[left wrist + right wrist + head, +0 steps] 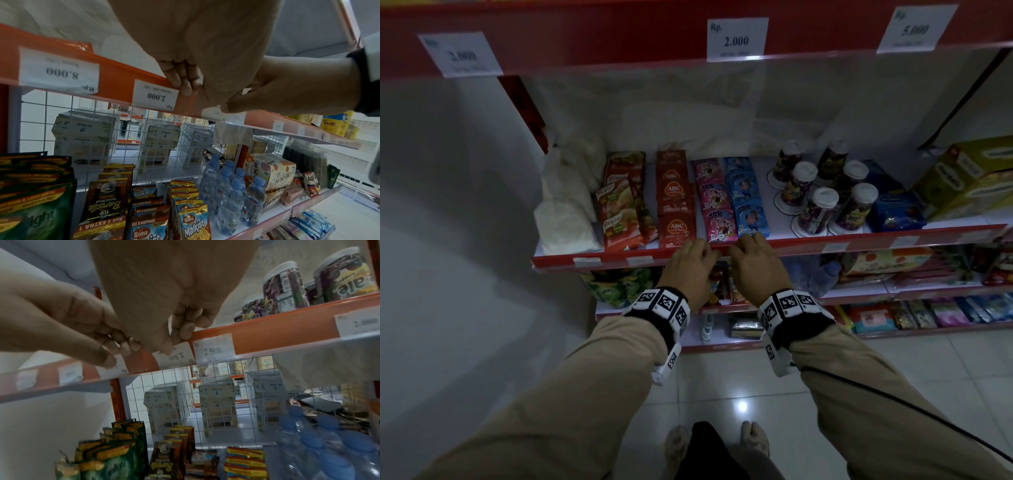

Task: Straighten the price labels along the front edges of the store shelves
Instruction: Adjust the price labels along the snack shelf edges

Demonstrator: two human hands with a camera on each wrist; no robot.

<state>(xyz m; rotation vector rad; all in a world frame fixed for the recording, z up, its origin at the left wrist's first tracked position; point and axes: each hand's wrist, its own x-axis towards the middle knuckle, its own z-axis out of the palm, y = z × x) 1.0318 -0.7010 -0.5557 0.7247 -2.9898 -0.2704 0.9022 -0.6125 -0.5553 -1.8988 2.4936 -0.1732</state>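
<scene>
Two Hands at One Shelf Edge

Both hands sit side by side on the red front strip (804, 242) of the shelf that carries sachets and cups. The left hand (693, 263) has its fingers curled over the top of the strip, fingertips (179, 84) pressing the face just beside a price label reading 2.000 (155, 95), which sits level in the strip. The right hand (751, 265) is curled the same way, its thumb and fingers (185, 331) pinching a small handwritten label (174, 356) that is upside down and tilted in the strip. Just right of it a second handwritten label marked 1500 (213, 347) stands upright. Left of the 2.000 label, a larger one reading 8.000 (59, 71) hangs slightly crooked. Above the strip stand ABC sachets (676, 224), pink and blue Top sachets (719, 226) and lidded cups (820, 209). Water bottles (230, 194) fill the shelf below.
</scene>
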